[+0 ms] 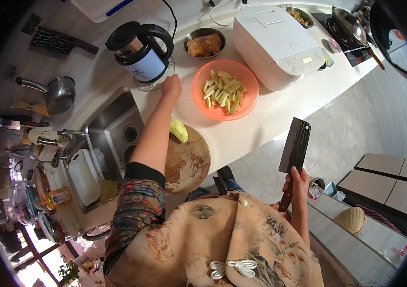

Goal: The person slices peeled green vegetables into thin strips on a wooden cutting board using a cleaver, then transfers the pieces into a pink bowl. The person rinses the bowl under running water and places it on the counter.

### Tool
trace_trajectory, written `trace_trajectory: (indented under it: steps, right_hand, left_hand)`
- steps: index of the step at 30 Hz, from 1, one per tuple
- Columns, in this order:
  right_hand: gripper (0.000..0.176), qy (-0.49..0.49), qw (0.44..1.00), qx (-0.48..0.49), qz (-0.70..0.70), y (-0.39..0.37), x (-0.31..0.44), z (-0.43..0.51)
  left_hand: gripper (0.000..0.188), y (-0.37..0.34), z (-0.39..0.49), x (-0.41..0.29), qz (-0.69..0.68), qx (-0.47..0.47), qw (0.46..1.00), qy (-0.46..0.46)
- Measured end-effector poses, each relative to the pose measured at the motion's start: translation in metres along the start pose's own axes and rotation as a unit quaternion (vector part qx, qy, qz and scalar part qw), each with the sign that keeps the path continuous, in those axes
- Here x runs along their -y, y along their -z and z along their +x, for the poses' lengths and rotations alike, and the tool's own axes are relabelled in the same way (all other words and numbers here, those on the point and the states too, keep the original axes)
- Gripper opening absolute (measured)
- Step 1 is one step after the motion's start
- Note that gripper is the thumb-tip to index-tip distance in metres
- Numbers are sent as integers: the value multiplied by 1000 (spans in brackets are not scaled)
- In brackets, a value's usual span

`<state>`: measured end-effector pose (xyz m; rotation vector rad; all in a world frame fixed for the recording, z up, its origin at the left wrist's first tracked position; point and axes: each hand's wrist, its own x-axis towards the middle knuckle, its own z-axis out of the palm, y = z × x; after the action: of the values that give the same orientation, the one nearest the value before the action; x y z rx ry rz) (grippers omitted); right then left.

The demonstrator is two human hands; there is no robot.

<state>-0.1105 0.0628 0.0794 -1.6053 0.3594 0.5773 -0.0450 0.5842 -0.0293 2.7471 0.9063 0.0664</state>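
Observation:
In my right hand (298, 184) is a cleaver (296, 145), gripped by its wooden handle with the dark blade pointing away from me over the floor. My left hand (172, 86) reaches across the counter with its fingers curled, close to the wire trivet (149, 86) beneath an electric kettle (145, 64). What lies under those fingers is hidden. A peeled pale-green vegetable (179, 130) rests on the far part of a round wooden chopping board (192, 163), partly behind my left forearm. Cut pale-green pieces (223, 91) fill part of an orange plastic bowl (198, 107) right of my left hand.
A white rice cooker (266, 43) stands right of the bowl, and a metal bowl (221, 34) holding brownish food (203, 46) sits behind. Left is a steel sink (112, 125). A wok lid (348, 27) is at the far right. The counter's front edge borders the tiled floor (343, 118).

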Motion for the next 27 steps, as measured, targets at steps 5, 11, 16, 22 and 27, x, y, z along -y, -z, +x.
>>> trace_trajectory:
  steps: [5, 11, 16, 22, 27]
  right_hand:
    - [18, 9, 1000, 9, -24, -12, 6, 9]
    - [18, 15, 996, 86, -36, -39, 15, 13]
    - [16, 32, 988, 132, -75, -63, 19, 10]
    - [18, 56, 957, 234, -163, -107, 22, 2]
    - [21, 131, 863, 334, -356, -160, 16, -6]
  left_hand:
    - [24, 53, -26, -23, -358, -8, 928, -103]
    - [42, 96, -102, -21, -140, 147, 920, -335]
    - [50, 99, -159, 13, 40, 182, 943, -274]
    - [50, 109, -228, 39, -125, 85, 988, 26]
    - [51, 66, -299, 47, -178, -11, 974, 142]
